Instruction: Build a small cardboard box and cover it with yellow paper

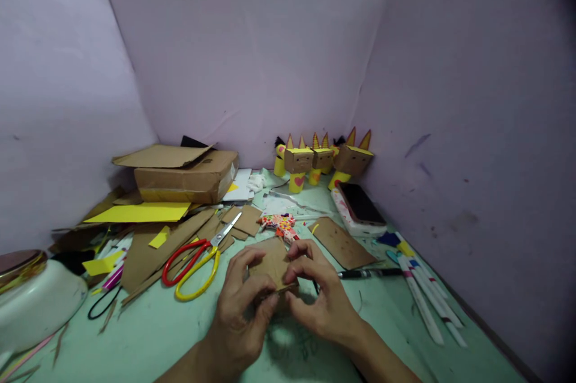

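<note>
A small piece of brown cardboard (273, 258) is held up between my two hands just above the green table. My left hand (245, 299) grips its left side and near edge, thumb and fingers bent round it. On the opposite side my right hand (317, 293) has its curled fingers on the right edge, the thumb close to the near edge. The fingers partly cover the cardboard, so its full shape is hidden. Scissors (211, 251) with one red and one yellow handle lie partly spread to the left. A patterned glue gun (281, 226) lies just beyond the cardboard.
Brown cardboard scraps and yellow paper (139, 212) cover the left side, before a cardboard box (184, 182). Several cardboard animal figures (299, 161) stand at the back. A phone (361, 204), a flat cardboard piece (344, 244) and white markers (423, 299) lie right. A white pot (40, 305) sits left.
</note>
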Motion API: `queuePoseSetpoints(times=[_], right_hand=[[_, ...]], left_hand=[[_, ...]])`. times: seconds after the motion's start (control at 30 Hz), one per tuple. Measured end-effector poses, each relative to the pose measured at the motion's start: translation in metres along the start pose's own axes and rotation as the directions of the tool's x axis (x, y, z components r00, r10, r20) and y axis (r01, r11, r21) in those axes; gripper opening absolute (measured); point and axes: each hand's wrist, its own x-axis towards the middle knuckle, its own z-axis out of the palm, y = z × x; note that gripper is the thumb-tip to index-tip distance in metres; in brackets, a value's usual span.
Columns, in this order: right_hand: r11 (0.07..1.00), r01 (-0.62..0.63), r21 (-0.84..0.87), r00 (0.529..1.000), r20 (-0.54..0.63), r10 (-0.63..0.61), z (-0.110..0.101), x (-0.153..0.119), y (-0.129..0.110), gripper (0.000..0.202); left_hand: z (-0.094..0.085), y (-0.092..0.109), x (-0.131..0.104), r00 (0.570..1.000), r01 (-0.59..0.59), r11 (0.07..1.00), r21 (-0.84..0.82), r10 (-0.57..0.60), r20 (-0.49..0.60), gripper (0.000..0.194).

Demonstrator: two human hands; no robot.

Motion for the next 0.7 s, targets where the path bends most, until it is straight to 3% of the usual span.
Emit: queuePoseSetpoints(times=[0.13,0.47,0.7], right_hand=[[1.0,-0.013,-0.008,1.0,0.013,0.013,-0.006,-0.009,0.006,0.019],[1.0,0.0,0.024,1.0,-0.022,0.0,-0.009,-0.012,0.016,0.018],[0.996,-0.013,0.092,0.999,-0.03,0.015,-0.009,-0.009,0.015,0.017]], left_hand=[[-0.001,-0.001,-0.001,0.995,-0.009,1.0,0.003,0.009,0.099,0.017],[0.0,-0.004,0.003,0.997,-0.071,0.997,0.007,0.07,0.045,0.021],[0.001,-0.002,0.004,0.998,-0.051,0.999,0.002,0.051,0.03,0.016]])
